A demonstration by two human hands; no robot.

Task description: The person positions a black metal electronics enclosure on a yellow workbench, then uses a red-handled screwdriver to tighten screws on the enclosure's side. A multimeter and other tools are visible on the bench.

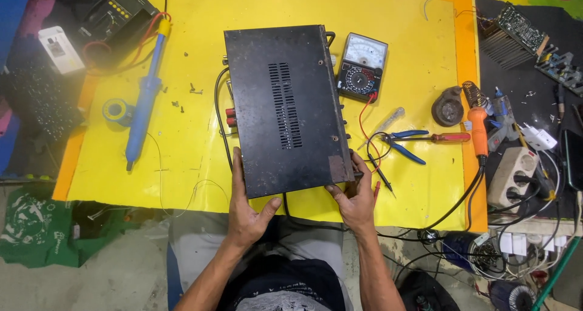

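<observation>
On the far left of the yellow mat [182, 141] lies a long blue soldering tool with a yellow end [146, 92]. Next comes my left hand [248, 211]. It is wrapped round the near left corner of the big flat black metal box with slots in its top [282, 108], thumb under the edge. The box lies in the middle of the mat. My right hand [355, 199] grips the near right corner, fingers curled on the side. Just past it sit a black meter with a white dial [362, 66] and blue-handled pliers [401, 144].
</observation>
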